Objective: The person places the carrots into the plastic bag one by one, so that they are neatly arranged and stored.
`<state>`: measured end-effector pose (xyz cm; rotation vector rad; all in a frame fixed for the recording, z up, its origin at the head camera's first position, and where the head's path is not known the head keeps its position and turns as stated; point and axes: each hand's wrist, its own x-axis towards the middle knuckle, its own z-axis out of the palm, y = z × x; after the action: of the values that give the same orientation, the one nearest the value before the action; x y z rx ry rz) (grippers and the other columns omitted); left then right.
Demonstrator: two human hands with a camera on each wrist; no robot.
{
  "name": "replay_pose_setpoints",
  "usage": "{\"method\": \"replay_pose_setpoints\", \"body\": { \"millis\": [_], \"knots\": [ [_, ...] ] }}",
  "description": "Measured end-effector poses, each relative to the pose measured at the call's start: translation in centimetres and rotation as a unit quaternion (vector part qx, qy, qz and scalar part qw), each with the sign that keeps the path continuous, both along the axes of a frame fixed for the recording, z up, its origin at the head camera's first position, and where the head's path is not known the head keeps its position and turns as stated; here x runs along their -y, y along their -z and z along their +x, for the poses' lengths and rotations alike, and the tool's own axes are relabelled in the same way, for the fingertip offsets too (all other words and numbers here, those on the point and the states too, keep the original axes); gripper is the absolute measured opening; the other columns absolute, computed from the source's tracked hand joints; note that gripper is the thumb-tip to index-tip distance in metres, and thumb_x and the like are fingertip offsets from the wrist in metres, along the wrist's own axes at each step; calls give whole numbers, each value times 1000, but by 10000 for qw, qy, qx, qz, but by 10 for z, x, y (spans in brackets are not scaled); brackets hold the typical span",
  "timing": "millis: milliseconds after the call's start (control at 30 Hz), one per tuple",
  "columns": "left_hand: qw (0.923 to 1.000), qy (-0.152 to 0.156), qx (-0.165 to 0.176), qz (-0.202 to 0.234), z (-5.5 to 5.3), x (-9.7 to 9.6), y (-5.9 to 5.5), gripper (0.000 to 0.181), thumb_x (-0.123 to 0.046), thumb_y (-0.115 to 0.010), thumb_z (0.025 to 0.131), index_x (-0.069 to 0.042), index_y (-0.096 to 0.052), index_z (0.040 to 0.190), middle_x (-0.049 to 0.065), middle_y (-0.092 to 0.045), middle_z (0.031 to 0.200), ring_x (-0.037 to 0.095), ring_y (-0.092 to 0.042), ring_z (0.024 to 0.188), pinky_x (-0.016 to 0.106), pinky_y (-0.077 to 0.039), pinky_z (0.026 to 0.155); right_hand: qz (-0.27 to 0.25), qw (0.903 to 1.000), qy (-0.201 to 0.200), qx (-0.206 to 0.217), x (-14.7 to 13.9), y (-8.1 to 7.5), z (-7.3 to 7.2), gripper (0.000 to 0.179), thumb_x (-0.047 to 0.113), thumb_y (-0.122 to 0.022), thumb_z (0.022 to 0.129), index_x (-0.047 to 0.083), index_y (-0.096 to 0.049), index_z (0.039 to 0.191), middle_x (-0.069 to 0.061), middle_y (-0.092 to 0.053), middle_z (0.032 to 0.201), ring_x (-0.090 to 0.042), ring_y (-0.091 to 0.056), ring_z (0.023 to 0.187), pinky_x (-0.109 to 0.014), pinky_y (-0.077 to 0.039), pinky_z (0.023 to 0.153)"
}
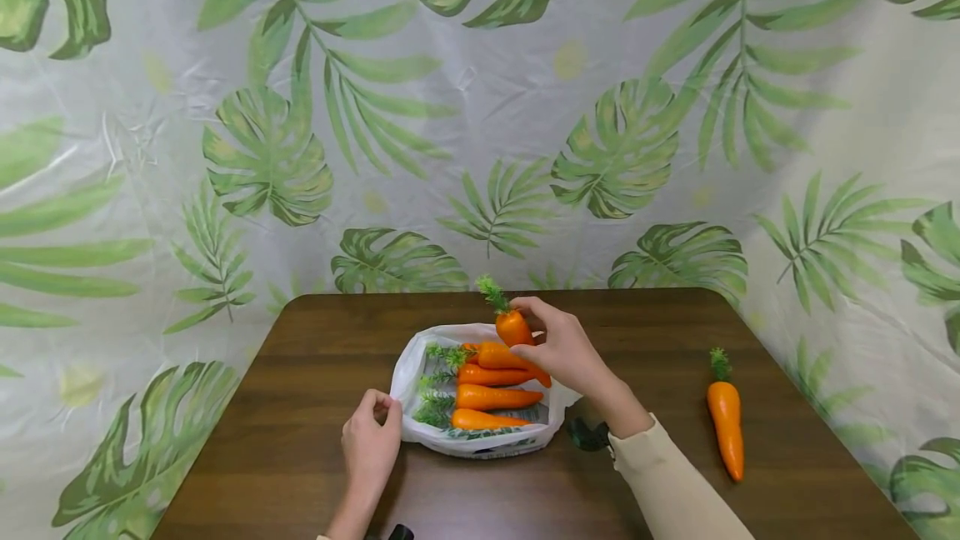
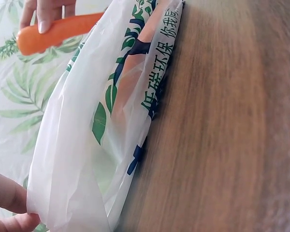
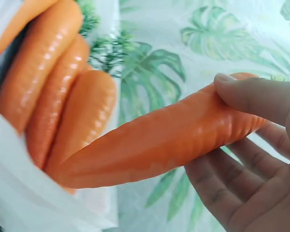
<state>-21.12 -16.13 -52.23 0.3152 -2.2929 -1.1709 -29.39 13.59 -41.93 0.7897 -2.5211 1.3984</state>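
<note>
A white plastic bag (image 1: 487,447) with green and dark blue print lies on the table, its mouth spread wide. Several orange carrots (image 1: 495,397) with green feathery tops lie inside it, side by side, tips to the right. My left hand (image 1: 372,440) pinches the bag's left edge between thumb and fingers; the left wrist view shows the fingertips on the thin plastic (image 2: 67,159). Over the bag's back right part, my right hand (image 1: 570,357) holds another carrot (image 3: 150,145) near its top end, thumb on one side and fingers on the other. That carrot's tip slants down toward those in the bag.
One more carrot (image 1: 724,423) lies on the right side of the dark wooden table (image 1: 315,373), its green top pointing away. A leaf-patterned sheet (image 1: 510,107) hangs behind the table's far edge and along its sides.
</note>
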Motion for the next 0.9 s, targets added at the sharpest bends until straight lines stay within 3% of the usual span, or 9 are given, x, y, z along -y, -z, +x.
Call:
{"method": "replay_pose_setpoints", "body": {
  "millis": [500,733,900],
  "knots": [
    [10000,-11,23,22,-1,0,1,9,-13,-68,89,-15,-64,81,3,-74,87,29,-72,90,54,-47,79,765,9969,-36,-180,5,26,-11,62,4,-85,79,20,-59,133,6,-62,121,-17,-64,102,-35,-55,86],
    [10000,-16,-20,17,-1,0,3,9,-13,-68,89,-15,-64,81,3,-74,87,29,-72,89,54,-48,79,1402,9892,-174,-400,3,37,-14,62,6,-85,80,27,-60,133,13,-60,118,-9,-59,99,-34,-54,85],
    [10000,-15,-42,-3,-1,0,3,10,-13,-69,88,-16,-63,81,1,-74,85,28,-72,88,54,-48,79,1863,9801,-291,-616,2,44,-14,66,9,-85,80,30,-58,137,12,-60,118,-10,-59,99,-35,-53,85]
  ]
}}
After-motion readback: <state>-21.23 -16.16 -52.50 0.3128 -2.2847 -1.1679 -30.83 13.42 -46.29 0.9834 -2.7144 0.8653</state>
